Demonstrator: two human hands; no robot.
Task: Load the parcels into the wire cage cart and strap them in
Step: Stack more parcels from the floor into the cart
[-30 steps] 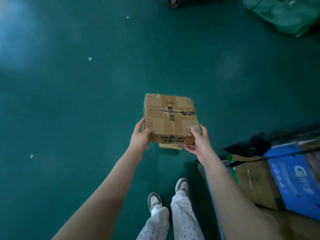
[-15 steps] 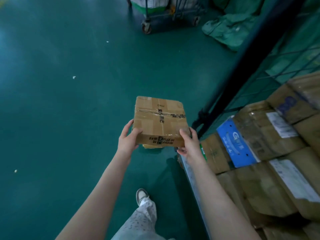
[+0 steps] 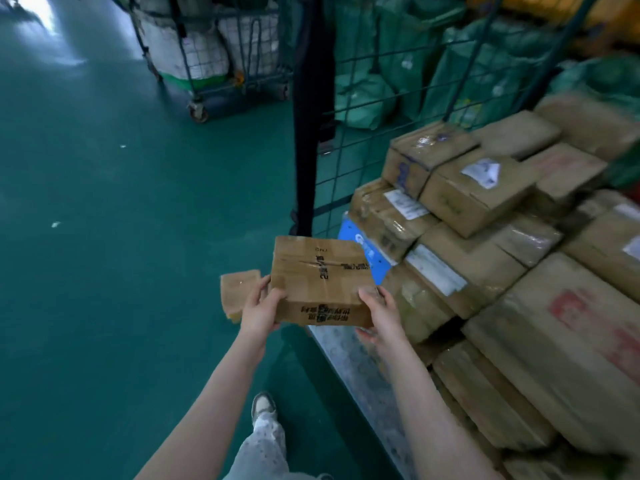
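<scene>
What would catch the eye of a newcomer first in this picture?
First comes the flat brown cardboard parcel with black print, held in the centre between the left hand and the right hand. Next is the stack of brown cardboard boxes that fills the right side, inside the wire cage cart. Green sacks lie behind its mesh, at the top.

Parcel depot (cage carts (image 3: 207, 53), sacks (image 3: 363, 95))
</scene>
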